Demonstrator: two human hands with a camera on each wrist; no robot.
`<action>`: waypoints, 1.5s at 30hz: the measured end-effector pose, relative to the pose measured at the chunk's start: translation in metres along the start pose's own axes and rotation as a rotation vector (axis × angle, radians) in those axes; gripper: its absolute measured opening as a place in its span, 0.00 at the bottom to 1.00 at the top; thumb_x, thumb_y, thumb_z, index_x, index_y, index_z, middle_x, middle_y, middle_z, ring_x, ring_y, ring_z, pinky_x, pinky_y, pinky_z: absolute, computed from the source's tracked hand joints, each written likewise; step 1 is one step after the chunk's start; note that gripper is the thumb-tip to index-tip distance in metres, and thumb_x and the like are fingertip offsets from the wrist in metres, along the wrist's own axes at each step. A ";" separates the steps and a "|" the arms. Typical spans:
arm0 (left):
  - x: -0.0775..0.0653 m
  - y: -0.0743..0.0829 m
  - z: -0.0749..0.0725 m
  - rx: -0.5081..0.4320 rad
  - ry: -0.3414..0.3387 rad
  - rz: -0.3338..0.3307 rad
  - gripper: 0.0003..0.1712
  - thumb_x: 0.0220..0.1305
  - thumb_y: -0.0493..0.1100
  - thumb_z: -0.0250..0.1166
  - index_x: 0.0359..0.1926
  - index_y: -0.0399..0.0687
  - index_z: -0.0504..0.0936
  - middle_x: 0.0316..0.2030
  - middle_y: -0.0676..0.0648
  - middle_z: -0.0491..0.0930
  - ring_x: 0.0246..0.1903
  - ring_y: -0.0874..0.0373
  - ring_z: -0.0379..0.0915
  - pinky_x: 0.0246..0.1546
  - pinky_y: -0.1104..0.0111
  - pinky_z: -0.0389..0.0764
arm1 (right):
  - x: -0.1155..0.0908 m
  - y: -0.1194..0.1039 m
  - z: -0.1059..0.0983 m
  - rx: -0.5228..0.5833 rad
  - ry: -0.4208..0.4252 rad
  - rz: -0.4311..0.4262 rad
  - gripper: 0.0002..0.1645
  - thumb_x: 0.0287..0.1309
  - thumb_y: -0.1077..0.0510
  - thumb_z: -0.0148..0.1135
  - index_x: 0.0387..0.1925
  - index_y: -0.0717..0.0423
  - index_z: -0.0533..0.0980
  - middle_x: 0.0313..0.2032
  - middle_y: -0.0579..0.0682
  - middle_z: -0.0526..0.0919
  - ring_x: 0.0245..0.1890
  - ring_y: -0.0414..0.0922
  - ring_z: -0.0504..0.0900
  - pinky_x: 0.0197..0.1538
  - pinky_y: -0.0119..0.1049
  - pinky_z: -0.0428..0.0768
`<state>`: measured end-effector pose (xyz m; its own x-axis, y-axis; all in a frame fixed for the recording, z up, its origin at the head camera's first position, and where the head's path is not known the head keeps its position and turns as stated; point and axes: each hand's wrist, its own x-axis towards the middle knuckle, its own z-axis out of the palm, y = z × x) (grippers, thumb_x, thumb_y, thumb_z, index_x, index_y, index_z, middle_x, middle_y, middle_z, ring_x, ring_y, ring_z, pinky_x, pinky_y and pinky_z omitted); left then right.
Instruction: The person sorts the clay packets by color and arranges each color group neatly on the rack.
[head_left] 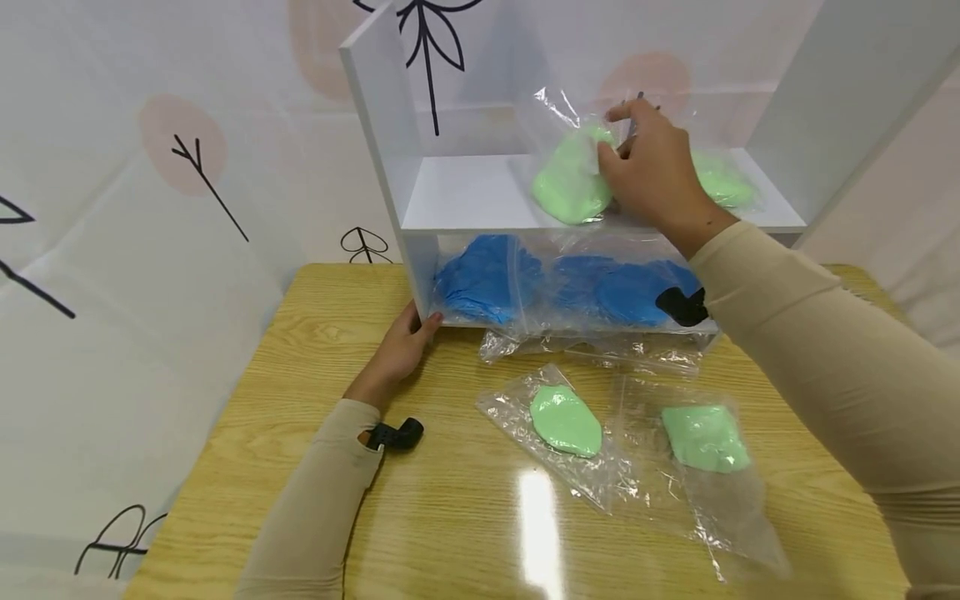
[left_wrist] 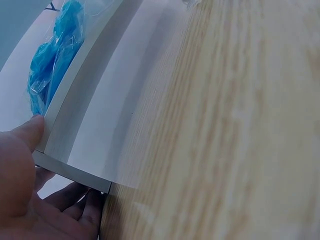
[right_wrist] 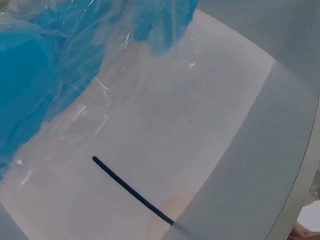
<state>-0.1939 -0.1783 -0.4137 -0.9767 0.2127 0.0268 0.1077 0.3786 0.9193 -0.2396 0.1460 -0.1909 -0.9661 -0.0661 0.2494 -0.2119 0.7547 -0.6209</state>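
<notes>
My right hand (head_left: 652, 171) pinches a clear plastic bag holding a soft, flattened light-green lump (head_left: 572, 179), over the upper board of a white shelf unit (head_left: 468, 192). Beside that hand, partly hidden by it, a second bagged green lump (head_left: 722, 179) lies on the same board. At the lower left corner of the unit, my left hand (head_left: 401, 350) grips the side panel. The left wrist view shows its thumb (left_wrist: 31, 131) on the front edge and the fingers curled around behind. In the right wrist view only a sliver of hand shows at the lower right corner.
Bagged blue lumps (head_left: 491, 279) fill much of the lower shelf, their clear plastic hanging over its front edge. On the wooden table (head_left: 442, 500) in front lie two clear bags with green lumps, one left (head_left: 566, 421) and one right (head_left: 707, 439). A patterned cloth hangs behind.
</notes>
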 end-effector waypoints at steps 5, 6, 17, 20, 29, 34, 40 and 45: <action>-0.001 0.000 -0.001 -0.002 -0.005 -0.008 0.38 0.78 0.53 0.50 0.80 0.56 0.45 0.77 0.42 0.54 0.76 0.47 0.52 0.74 0.48 0.58 | -0.005 -0.002 0.005 -0.096 0.014 -0.108 0.35 0.72 0.54 0.51 0.76 0.51 0.56 0.44 0.61 0.83 0.34 0.51 0.79 0.36 0.40 0.74; -0.002 0.000 -0.001 -0.004 -0.006 -0.009 0.38 0.78 0.53 0.50 0.80 0.56 0.45 0.77 0.42 0.54 0.76 0.47 0.51 0.74 0.48 0.58 | -0.006 -0.003 0.006 -0.108 0.005 -0.126 0.36 0.71 0.58 0.52 0.76 0.51 0.56 0.48 0.62 0.82 0.36 0.54 0.79 0.36 0.42 0.73; -0.002 0.001 0.000 0.012 -0.016 -0.009 0.38 0.78 0.54 0.50 0.80 0.57 0.46 0.76 0.42 0.55 0.75 0.46 0.53 0.73 0.48 0.60 | -0.010 0.000 0.009 -0.146 -0.052 -0.289 0.32 0.57 0.75 0.60 0.64 0.62 0.74 0.63 0.66 0.72 0.65 0.65 0.68 0.64 0.61 0.73; -0.002 0.001 0.000 0.022 -0.018 -0.010 0.38 0.78 0.54 0.50 0.80 0.56 0.46 0.76 0.42 0.56 0.75 0.47 0.53 0.73 0.48 0.60 | -0.009 0.001 0.009 -0.180 -0.076 -0.317 0.26 0.61 0.72 0.60 0.62 0.64 0.76 0.62 0.66 0.75 0.66 0.65 0.68 0.66 0.61 0.70; -0.002 0.002 0.001 0.023 -0.014 -0.022 0.38 0.78 0.55 0.50 0.80 0.55 0.46 0.76 0.41 0.56 0.75 0.46 0.54 0.73 0.48 0.61 | -0.018 0.001 0.000 -0.275 -0.082 -0.361 0.32 0.68 0.72 0.37 0.72 0.65 0.64 0.69 0.67 0.68 0.72 0.64 0.61 0.70 0.58 0.66; -0.002 0.002 0.000 0.022 -0.011 -0.014 0.38 0.78 0.56 0.50 0.80 0.56 0.46 0.77 0.42 0.55 0.75 0.46 0.53 0.73 0.48 0.60 | -0.032 0.004 -0.007 -0.191 0.100 -0.457 0.31 0.71 0.70 0.37 0.72 0.59 0.65 0.66 0.67 0.71 0.70 0.62 0.65 0.72 0.56 0.64; -0.001 0.001 -0.001 0.020 -0.014 -0.017 0.38 0.78 0.54 0.49 0.80 0.56 0.44 0.77 0.42 0.53 0.76 0.45 0.51 0.74 0.47 0.57 | -0.049 0.012 -0.005 -0.088 0.321 -0.670 0.29 0.67 0.74 0.40 0.65 0.62 0.74 0.56 0.68 0.78 0.61 0.63 0.73 0.63 0.57 0.73; -0.009 0.017 -0.002 0.007 -0.039 -0.031 0.38 0.79 0.48 0.48 0.80 0.49 0.43 0.77 0.38 0.51 0.76 0.42 0.49 0.74 0.46 0.56 | -0.071 0.017 0.002 -0.009 0.484 -0.731 0.22 0.67 0.69 0.47 0.58 0.64 0.78 0.55 0.66 0.78 0.60 0.61 0.72 0.56 0.52 0.74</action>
<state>-0.1837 -0.1752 -0.3977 -0.9716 0.2360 -0.0169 0.0793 0.3920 0.9165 -0.1747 0.1625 -0.2207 -0.4199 -0.2521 0.8719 -0.7501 0.6372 -0.1770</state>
